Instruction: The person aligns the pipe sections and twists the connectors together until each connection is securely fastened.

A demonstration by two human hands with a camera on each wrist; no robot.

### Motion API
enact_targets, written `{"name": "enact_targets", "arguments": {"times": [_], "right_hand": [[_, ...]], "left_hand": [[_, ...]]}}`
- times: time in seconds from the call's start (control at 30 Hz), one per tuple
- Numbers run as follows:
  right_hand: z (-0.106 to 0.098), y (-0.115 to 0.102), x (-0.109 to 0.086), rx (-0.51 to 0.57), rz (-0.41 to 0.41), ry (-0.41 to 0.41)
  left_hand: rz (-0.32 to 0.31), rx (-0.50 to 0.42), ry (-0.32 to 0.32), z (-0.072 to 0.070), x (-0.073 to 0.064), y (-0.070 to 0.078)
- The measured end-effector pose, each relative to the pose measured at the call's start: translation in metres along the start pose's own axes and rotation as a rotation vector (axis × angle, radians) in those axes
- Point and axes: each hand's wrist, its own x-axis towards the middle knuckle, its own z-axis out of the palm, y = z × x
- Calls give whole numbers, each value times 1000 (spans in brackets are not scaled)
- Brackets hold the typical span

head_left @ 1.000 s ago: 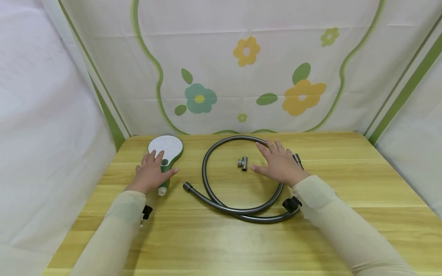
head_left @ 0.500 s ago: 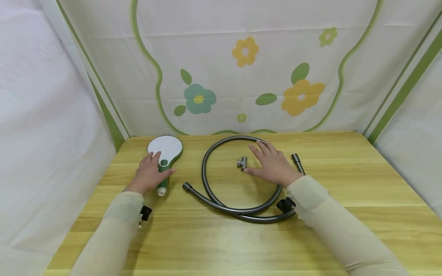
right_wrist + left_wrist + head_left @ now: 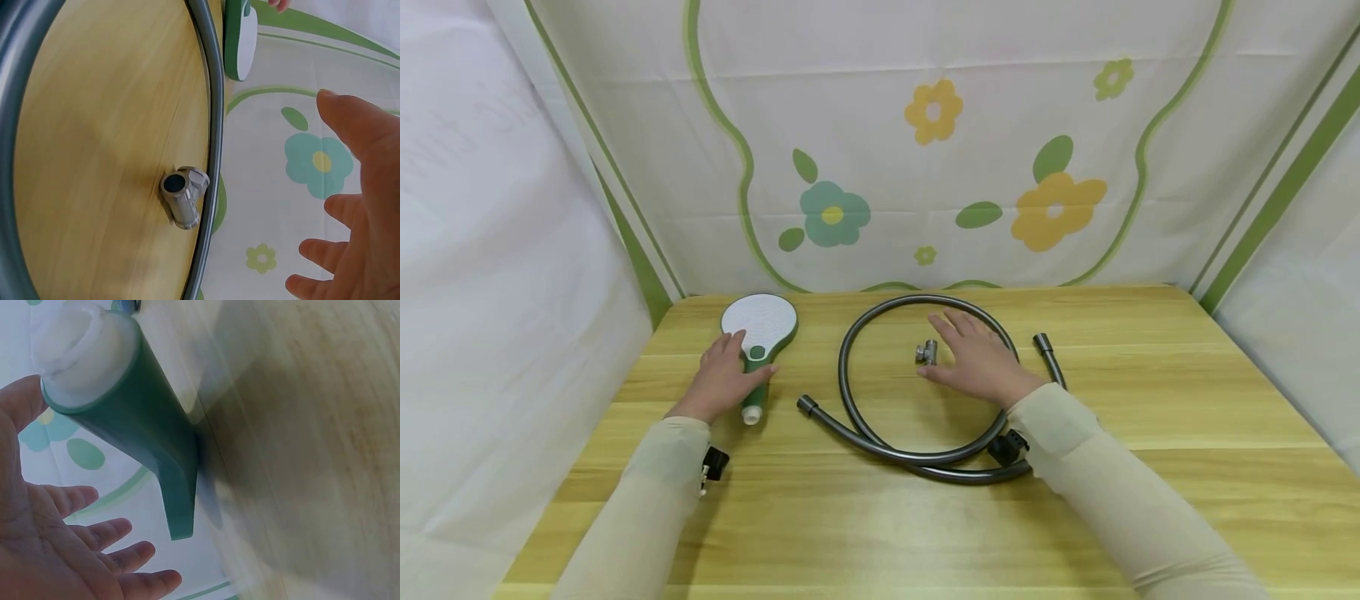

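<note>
A green shower head (image 3: 760, 325) with a white face lies on the left of the table, its pale threaded end toward me. My left hand (image 3: 722, 383) hovers over its handle (image 3: 144, 419), fingers spread and relaxed; in the left wrist view the palm stands apart from it. A small metal tee fitting (image 3: 927, 353) lies inside the loop of a dark grey shower hose (image 3: 844, 367). My right hand (image 3: 976, 357), thumb and fingers spread, is just right of the tee and holds nothing. The right wrist view shows the tee (image 3: 181, 197) with its round opening facing up.
The coiled hose has one end (image 3: 807, 406) at the left and the other end (image 3: 1042, 342) at the right, beyond my right hand. A floral cloth (image 3: 880, 167) hangs behind the wooden table (image 3: 865, 533), with white cloth walls on both sides.
My right hand has moved left and slightly down toward the tee fitting, uncovering the hose's right end. The left hand has shifted slightly left. The objects stay in place.
</note>
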Motion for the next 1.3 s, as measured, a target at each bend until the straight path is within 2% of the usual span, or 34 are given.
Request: {"name": "enact_targets", "arguments": {"times": [0.27,0.7,1.1,1.3], "right_hand": [[8,-1,3,23,-3,-8],[16,-14,8,185,-22,-61],[24,-26,9,247,-55,-74],[26,-33,9,278,-59,-81]], "left_hand": [[-12,-32,3,1,2,-3],[-23,-66,3,2,4,-4],[-24,-82,-13,3,6,-6],[-43,-105,-24,2,6,-7]]}}
